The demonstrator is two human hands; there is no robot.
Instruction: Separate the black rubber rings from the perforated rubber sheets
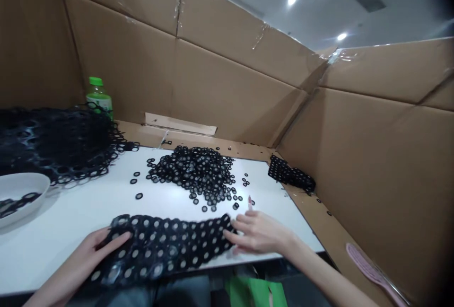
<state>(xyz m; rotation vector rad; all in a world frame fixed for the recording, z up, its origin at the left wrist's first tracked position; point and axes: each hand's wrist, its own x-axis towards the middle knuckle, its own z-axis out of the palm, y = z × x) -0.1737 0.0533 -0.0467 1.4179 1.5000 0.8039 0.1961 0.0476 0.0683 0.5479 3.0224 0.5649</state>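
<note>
A black rubbery sheet with rows of round holes (pixel 165 241) stretches along the table's front edge. Its left end is in my left hand (pixel 95 248), thumb on top and fingers hidden underneath. My right hand (pixel 253 233) grips the sheet's right end between thumb and fingers. A thin pointed thing (pixel 249 202) sticks up beside my right knuckles; whether I hold it I cannot tell. Beyond the sheet lies a heap of small black rings (pixel 198 172), with several loose ones scattered around it.
To the left are a tangled pile of black ring webbing (pixel 64 141), a white bowl (pixel 44 188) with black pieces inside, and a green-capped bottle (pixel 99 96). Another black perforated strip (pixel 291 174) and a pink hairbrush (pixel 369 267) lie to the right. Cardboard walls (pixel 227 89) enclose the white table (pixel 117 193).
</note>
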